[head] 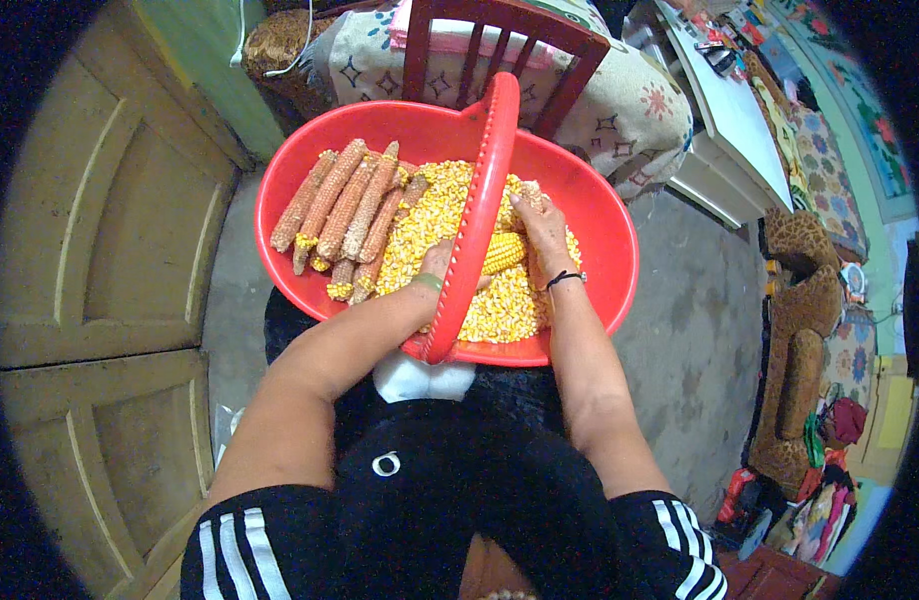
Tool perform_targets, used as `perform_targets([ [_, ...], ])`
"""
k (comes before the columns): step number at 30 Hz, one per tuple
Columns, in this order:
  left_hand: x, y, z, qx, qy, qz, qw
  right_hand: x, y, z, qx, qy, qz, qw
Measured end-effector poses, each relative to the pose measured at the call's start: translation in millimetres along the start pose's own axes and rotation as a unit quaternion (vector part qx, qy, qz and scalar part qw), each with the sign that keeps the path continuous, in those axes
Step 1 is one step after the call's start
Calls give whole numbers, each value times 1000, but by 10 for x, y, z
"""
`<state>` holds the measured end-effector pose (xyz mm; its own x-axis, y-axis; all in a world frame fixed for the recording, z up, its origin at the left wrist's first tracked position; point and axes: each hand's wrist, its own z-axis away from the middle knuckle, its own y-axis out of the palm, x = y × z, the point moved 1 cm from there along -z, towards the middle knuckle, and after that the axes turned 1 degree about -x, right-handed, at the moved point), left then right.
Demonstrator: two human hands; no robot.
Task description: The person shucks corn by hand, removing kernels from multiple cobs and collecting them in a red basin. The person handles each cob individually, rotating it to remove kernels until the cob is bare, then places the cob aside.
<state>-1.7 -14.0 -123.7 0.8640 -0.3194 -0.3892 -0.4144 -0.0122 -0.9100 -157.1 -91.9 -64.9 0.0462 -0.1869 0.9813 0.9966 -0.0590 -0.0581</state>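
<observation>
A red plastic basket (594,202) rests before me, across my lap. Loose yellow corn kernels (437,202) are heaped in its middle and right. Partly behind the basket's arched handle (497,142), my left hand (433,270) holds an ear of corn (504,253) that still bears rows of kernels. My right hand (546,229) is over the kernels just right of the handle, its thumb and fingers around a mostly bare corncob (531,192). Several stripped corncobs (347,199) are piled at the left end, a few with yellow kernels at their tips.
A dark red wooden chair (497,45) stands just beyond the basket, before a patterned cloth cover (617,135). Wooden door panels (99,225) rise at left. At right are a white cabinet (729,112), concrete floor (677,300) and a leopard-print sofa (801,360).
</observation>
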Motion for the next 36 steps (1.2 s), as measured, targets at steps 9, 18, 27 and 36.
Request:
perform_targets([
  [9, -128, -283, -58, 58, -48, 132, 988, 263, 47, 211, -73, -46, 335, 938],
  [18, -166, -366, -56, 21, 19, 126, 992, 323, 159, 305, -109, -120, 502, 850],
  [27, -241, -463, -44, 5, 28, 31, 999, 188, 224, 242, -91, -160, 557, 810],
  [36, -261, -426, -24, 6, -17, 64, 998, 41, 155, -25, -105, -112, 519, 841],
])
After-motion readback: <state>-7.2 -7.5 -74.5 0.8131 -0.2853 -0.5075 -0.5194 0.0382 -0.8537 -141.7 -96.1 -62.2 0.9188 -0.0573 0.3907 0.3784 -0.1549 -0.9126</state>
